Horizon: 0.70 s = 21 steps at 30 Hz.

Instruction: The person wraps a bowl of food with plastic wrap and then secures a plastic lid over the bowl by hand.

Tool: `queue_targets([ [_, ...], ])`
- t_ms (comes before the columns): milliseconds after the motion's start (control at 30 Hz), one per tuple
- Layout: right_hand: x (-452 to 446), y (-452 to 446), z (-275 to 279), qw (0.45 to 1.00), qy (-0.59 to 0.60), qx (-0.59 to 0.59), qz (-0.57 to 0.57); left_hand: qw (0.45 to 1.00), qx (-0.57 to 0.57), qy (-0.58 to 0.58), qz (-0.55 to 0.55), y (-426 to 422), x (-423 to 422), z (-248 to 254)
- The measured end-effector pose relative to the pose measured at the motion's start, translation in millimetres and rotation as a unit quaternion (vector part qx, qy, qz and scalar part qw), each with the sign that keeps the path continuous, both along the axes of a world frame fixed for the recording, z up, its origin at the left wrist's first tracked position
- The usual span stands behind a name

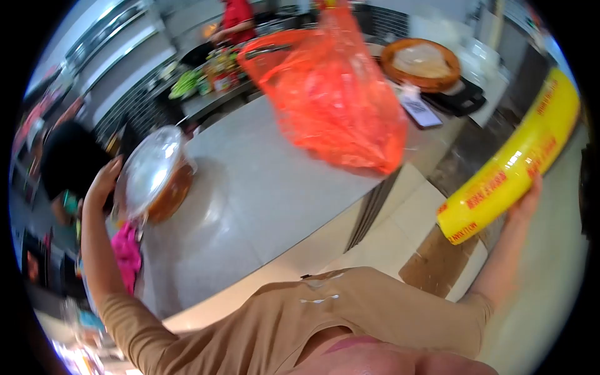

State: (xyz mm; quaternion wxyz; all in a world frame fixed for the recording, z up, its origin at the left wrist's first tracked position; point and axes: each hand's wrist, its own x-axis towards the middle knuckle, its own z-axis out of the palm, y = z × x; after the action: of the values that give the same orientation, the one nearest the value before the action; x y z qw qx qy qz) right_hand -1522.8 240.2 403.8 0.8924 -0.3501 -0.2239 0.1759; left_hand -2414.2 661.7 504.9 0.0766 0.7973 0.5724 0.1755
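Note:
My left hand (107,178) is at the rim of a brown bowl (172,195) whose top is covered with clear film; the bowl is near the left end of the grey table (250,206). Whether the fingers grip the rim is hard to tell. On the right, my right hand (528,199) holds a large yellow roll (509,165) with red print from below, tilted up to the right. A red-orange plastic bag (344,100) stands between them toward the table's far edge.
Behind the bag are a round brown dish (422,64) and a phone (420,111). A pink cloth (127,255) hangs at the table's left edge. Bottles (222,72) and greens (185,84) line the back counter. A person in red (239,22) works there; another in black (69,159) is left.

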Motion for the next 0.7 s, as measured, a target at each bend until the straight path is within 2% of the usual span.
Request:
queue_targets([
  [33, -6.3, -5.5, -8.1, 1.0, -0.003, -0.008, 0.008, 0.981, 0.104, 0.126, -0.105, 21.4, -22.6, -7.5],
  [67, -21.9, -8.5, -10.6, 1.0, 0.005, -0.024, -0.007, 0.999, -0.035, -0.024, -0.012, 2.8, 8.0, 3.5],
  [100, -29.8, -14.9, -18.1, 0.999, -0.006, -0.032, -0.025, 0.969, -0.13, -0.185, 0.104, -18.7, 42.5, 16.0],
  [200, -57.8, -29.3, -10.2, 0.995, -0.082, -0.059, -0.004, 0.902, -0.23, -0.365, 0.017, 28.3, -0.6, -14.5],
  [333, -45.0, -38.9, -4.1, 0.987, -0.116, -0.099, -0.039, 0.854, -0.284, -0.436, -0.012, 30.4, 7.2, -19.9],
  [433, -32.2, -32.4, 11.6, 0.977, -0.138, -0.146, -0.071, 0.888, -0.255, -0.381, 0.039, 14.7, 12.7, -11.1],
  [567, -2.4, -3.9, 34.8, 0.958, -0.167, -0.208, -0.105, 0.89, -0.238, -0.387, 0.029, -14.6, 25.2, -10.4],
  [633, 29.7, 14.9, 44.7, 0.939, -0.206, -0.253, -0.108, 0.9, -0.209, -0.382, 0.032, -41.2, 43.6, -8.5],
  [700, 58.9, 33.8, 59.2, 0.92, -0.24, -0.289, -0.114, 0.929, -0.168, -0.329, 0.034, -87.9, 83.9, 4.6],
])
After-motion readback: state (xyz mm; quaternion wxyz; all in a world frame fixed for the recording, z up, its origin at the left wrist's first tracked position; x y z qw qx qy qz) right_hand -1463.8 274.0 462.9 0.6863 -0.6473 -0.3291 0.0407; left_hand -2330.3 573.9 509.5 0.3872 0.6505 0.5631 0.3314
